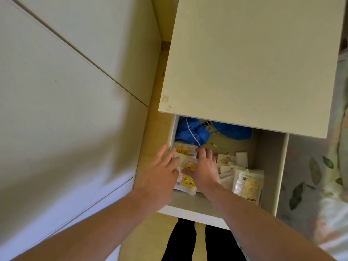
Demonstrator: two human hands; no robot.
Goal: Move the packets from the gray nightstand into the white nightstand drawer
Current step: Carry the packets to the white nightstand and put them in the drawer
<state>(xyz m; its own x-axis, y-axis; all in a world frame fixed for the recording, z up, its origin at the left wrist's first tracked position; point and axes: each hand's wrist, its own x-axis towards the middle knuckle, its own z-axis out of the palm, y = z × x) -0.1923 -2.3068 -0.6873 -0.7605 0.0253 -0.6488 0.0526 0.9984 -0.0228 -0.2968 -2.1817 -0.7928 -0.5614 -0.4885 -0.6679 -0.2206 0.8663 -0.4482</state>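
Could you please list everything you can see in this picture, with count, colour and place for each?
nightstand: one, white, top centre and right
drawer: one, white, pulled open below the nightstand top
yellow-marked packets: a stack, count unclear, clear with yellow, left part of the drawer, under both hands
pale packets: several, cream and white, loose in the middle of the drawer
large packet: one, clear over cream, right of the pale packets
blue cloth: bundled, blue, back of the drawer
cable: one, white, over the blue cloth
wardrobe doors: white, left
bedding: leaf pattern, right edge
legs: two, black trousers, bottom
left hand: fingers straight, on the stack
right hand: fingers straight, on the stack
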